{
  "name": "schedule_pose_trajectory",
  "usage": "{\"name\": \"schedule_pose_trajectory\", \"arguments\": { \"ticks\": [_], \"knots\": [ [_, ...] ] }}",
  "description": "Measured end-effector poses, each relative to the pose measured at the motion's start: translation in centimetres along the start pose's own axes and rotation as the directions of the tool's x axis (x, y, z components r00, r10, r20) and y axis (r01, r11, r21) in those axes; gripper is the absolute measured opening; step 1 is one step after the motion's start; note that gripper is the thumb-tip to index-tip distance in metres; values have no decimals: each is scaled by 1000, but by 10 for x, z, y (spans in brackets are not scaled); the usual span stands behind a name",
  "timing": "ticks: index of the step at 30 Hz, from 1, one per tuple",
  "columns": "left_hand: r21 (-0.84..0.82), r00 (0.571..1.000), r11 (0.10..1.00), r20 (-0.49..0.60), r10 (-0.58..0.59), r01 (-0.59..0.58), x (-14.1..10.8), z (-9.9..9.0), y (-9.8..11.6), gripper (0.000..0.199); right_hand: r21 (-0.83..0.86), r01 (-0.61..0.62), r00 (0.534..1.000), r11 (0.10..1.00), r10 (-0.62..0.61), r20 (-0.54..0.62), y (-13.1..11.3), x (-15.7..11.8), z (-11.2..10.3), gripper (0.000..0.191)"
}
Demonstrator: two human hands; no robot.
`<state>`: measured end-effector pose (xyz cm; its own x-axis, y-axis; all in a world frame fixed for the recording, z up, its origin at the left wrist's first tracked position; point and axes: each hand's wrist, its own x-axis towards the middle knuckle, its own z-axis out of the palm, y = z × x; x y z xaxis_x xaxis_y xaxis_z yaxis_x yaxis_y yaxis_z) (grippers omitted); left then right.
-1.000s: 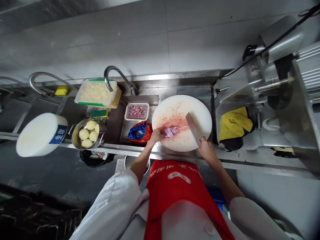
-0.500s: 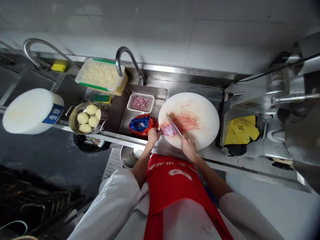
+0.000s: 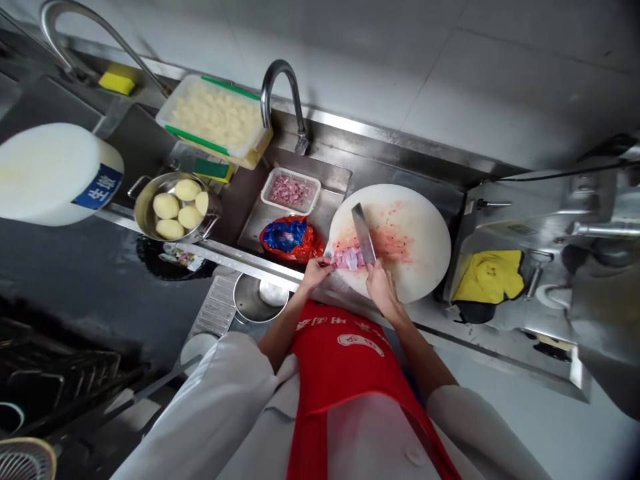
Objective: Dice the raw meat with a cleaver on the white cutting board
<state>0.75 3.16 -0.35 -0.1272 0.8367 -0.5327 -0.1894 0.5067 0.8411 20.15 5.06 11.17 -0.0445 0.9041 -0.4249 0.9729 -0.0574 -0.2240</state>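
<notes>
A piece of pale pink raw meat [image 3: 349, 259] lies near the left edge of a round white cutting board [image 3: 425, 260]. My right hand [image 3: 381, 287] is closed round the handle of a cleaver [image 3: 364, 233]. The blade points away from me, its broad face showing, along the right end of the meat. At the board's left rim, my left hand [image 3: 319, 272] pinches the meat's left end between its fingertips. Red juice stains the board right of the blade. Just left of the board lies a red and blue plastic bag [image 3: 310, 245].
A white basket [image 3: 316, 197] of diced meat stands in the sink. Further left are a pot [image 3: 141, 207] of peeled potatoes, a lidded tub [image 3: 250, 157] and another thick white board [image 3: 45, 173]. A tap [image 3: 280, 67] arches behind the basket. A yellow cloth [image 3: 487, 277] lies right.
The view has turned and shifted. The cleaver's blade has swung from slanting left to nearly straight away from me, and more of its face shows. My left hand stays at the meat's left end.
</notes>
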Motion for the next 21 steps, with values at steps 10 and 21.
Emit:
{"name": "schedule_pose_trajectory", "arguments": {
  "ticks": [10,21],
  "knots": [
    [23,989,1000,145,12,-16,10,-6,0,42,26,-103,995,994,102,18,-26,0,7,35],
    [78,973,997,231,-2,-16,18,-12,2,46,43,-93,951,995,101,-292,-29,-11,-34,46]
  ]
}}
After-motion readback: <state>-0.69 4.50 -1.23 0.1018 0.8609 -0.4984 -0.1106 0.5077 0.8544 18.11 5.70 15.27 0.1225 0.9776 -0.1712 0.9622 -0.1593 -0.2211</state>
